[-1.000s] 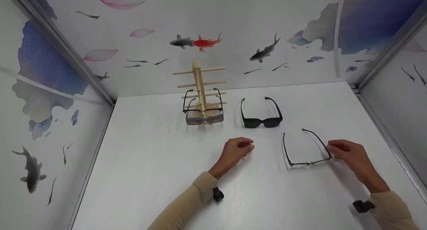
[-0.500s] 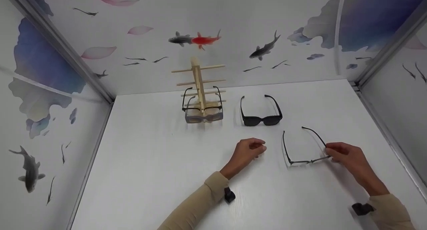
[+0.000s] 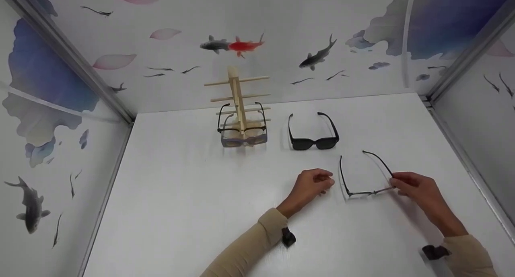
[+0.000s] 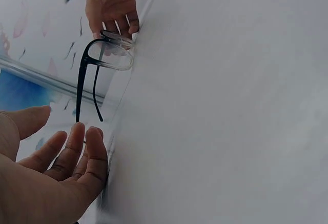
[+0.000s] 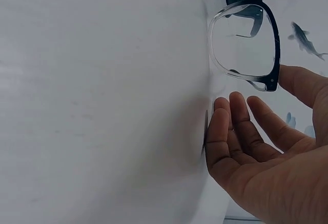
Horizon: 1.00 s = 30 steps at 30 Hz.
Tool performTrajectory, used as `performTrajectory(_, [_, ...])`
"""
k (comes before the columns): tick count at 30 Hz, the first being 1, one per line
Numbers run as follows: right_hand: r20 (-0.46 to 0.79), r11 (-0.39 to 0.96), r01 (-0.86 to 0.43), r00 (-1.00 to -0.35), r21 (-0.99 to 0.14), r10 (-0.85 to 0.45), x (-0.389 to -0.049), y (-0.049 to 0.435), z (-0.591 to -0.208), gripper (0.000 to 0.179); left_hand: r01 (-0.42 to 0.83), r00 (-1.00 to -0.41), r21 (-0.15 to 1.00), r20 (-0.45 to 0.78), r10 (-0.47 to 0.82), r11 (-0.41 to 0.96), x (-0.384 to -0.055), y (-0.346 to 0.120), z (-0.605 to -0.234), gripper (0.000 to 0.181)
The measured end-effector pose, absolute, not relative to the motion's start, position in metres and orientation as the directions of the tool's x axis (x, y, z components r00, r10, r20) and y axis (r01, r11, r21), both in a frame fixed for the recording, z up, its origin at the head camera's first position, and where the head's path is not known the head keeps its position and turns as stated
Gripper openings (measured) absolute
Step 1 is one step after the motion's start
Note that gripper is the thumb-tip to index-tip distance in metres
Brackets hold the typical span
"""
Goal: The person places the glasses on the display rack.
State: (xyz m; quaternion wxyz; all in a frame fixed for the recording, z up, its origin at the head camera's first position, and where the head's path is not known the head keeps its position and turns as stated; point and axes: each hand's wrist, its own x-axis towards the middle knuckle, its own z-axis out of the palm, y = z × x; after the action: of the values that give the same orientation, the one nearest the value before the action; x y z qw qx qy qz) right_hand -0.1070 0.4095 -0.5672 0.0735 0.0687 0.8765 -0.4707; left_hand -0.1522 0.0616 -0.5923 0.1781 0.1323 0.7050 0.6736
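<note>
Eyeglasses (image 3: 361, 193) with a black top rim and clear lower rims lie on the white table, temples spread and pointing away. My right hand (image 3: 418, 188) is at their right hinge corner. In the right wrist view the thumb (image 5: 302, 83) touches that corner, while the fingers (image 5: 246, 121) stay apart from it, relaxed. My left hand (image 3: 310, 188) hovers just left of the left temple, holding nothing. Its fingertips (image 4: 95, 134) come close to the temple end in the left wrist view, and thumb and fingers stand apart.
Black sunglasses (image 3: 314, 143) stand unfolded behind the eyeglasses. Further left, a wooden display rack (image 3: 237, 90) with crossbars carries black-rimmed glasses (image 3: 231, 129) and grey-framed glasses (image 3: 244, 141). Printed walls (image 3: 277, 11) enclose the table (image 3: 173, 212) at the back and sides.
My left hand has moved right toward the left temple of the eyeglasses. The right hand has shifted slightly inward onto their hinge corner. The eyeglasses keep their place on the table.
</note>
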Motion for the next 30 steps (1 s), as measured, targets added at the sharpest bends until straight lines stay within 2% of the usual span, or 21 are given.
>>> performTrajectory(9, [-0.198, 0.535, 0.199, -0.978, -0.821, 0.061, -0.104, 0.412, -0.567, 0.059, -0.225, -0.868, 0.974, -0.192, 0.458, -0.017, -0.143, 0.076, -0.591, 0.029])
performTrajectory(20, [-0.184, 0.478, 0.198, -0.980, -0.856, 0.076, -0.103, 0.415, -0.567, 0.051, -0.324, -0.835, 0.938, -0.221, 0.504, -0.125, -0.137, 0.093, -0.595, 0.026])
performTrajectory(30, [-0.185, 0.513, 0.210, -0.978, -0.833, 0.100, -0.100, 0.411, -0.564, 0.050, -0.370, -0.831, 0.912, -0.239, 0.502, -0.177, -0.134, 0.099, -0.591, 0.026])
